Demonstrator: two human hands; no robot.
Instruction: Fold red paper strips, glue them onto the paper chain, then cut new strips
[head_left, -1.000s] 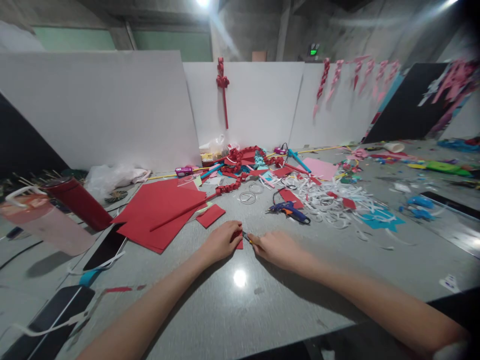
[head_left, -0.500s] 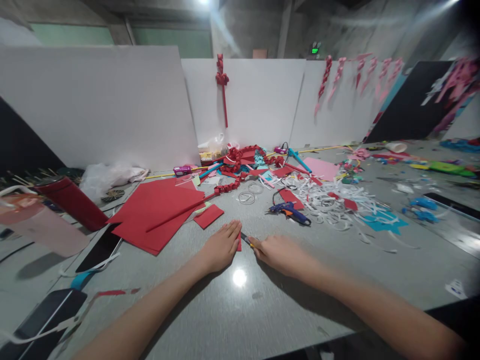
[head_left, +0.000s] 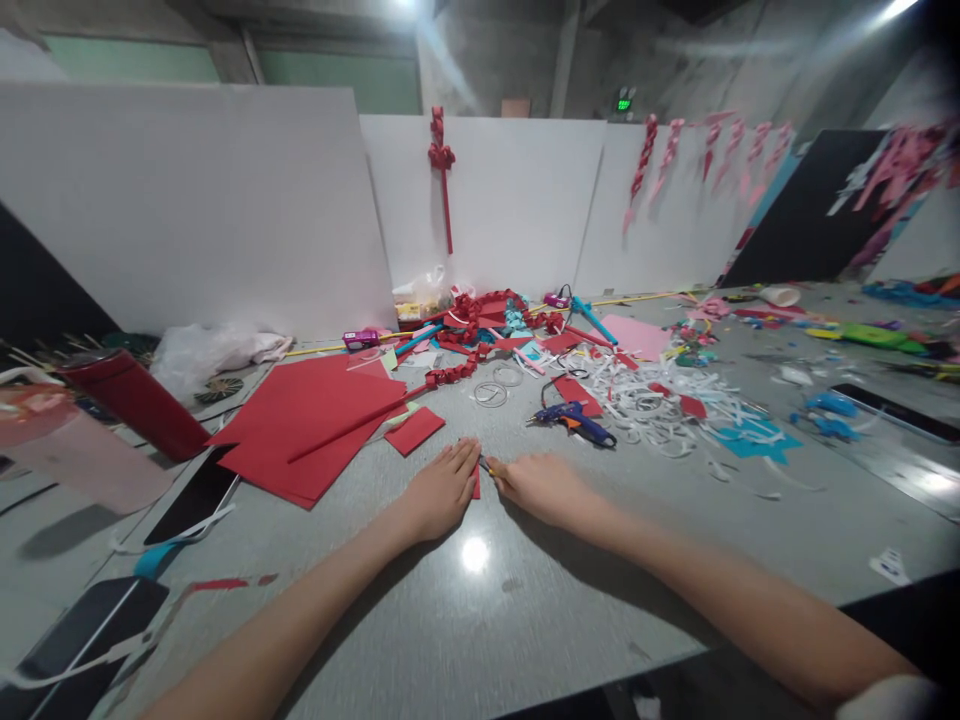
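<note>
My left hand [head_left: 444, 490] lies flat on a small piece of red paper [head_left: 476, 488], pressing it to the grey table. Only a narrow strip of that paper shows along the right side of the fingers; the rest is covered. My right hand [head_left: 538, 487] is closed around a utility knife [head_left: 486, 465], its handle partly yellow. The blade end points up and left, close beside my left fingertips at the paper's edge. Another folded red paper piece [head_left: 415, 431] rests just beyond my left hand.
Large red sheets [head_left: 304, 420] lie to the left, near a red tumbler [head_left: 139, 405] and a pink bottle [head_left: 82, 450]. A blue glue gun [head_left: 576, 424] lies beyond my right hand. White paper strips [head_left: 660, 400] and red paper chains [head_left: 469, 315] are heaped farther back.
My right hand has shifted slightly left and upward with the knife, closer to my left fingertips. My left hand stays flat on the paper. The whole view has shifted a little.
</note>
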